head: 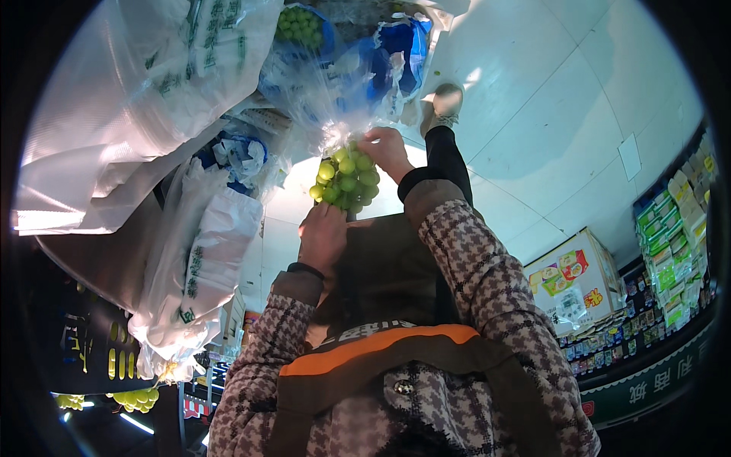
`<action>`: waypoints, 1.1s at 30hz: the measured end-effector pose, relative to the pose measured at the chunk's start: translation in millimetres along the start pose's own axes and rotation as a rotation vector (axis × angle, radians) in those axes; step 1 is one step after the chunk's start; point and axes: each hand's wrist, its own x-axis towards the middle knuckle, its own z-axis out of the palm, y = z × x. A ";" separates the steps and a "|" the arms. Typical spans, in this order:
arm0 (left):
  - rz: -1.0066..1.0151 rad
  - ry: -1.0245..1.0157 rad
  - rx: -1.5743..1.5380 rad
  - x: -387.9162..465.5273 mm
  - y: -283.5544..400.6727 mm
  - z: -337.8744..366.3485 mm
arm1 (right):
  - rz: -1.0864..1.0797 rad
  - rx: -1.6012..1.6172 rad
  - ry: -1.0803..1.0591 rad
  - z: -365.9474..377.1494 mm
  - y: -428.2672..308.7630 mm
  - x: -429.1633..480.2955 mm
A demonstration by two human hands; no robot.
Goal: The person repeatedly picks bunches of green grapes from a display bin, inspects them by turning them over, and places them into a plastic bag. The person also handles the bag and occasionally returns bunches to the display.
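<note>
A bunch of green grapes is held up in front of my apron, between my two hands. The fingers of my right hand grip its upper end, beside crumpled clear plastic wrap. At the lower end, the fingertips of my left hand are against the grapes, partly hidden behind the fruit and the back of the hand. Beyond the bunch, more green grapes lie inside blue and clear plastic lining.
Large white plastic bags with printing hang at left, above a bundle of smaller bags. A printed cardboard box stands on the tiled floor at right, near a rack of packaged goods. A shod foot shows ahead.
</note>
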 end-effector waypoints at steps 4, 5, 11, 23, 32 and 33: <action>-0.160 -0.035 0.018 1.3 -2.5 6.0 | -0.079 0.044 0.031 -5.8 3.4 6.4; -0.221 -0.022 -0.001 2.4 -4.0 8.3 | -0.018 0.334 -0.032 -11.2 4.1 4.0; -0.391 0.127 -0.184 20.4 -12.1 23.9 | 0.259 0.814 -0.200 -47.8 -13.6 -25.4; -0.356 0.200 -0.102 55.7 -3.2 33.9 | 0.228 1.220 -0.267 -44.1 -63.7 -40.1; -0.373 0.180 -0.139 52.4 10.3 30.3 | 0.008 0.778 -0.070 -66.3 -2.1 -18.2; -0.361 0.179 -0.135 51.1 10.9 29.0 | 0.000 0.733 -0.056 -62.3 0.9 -18.4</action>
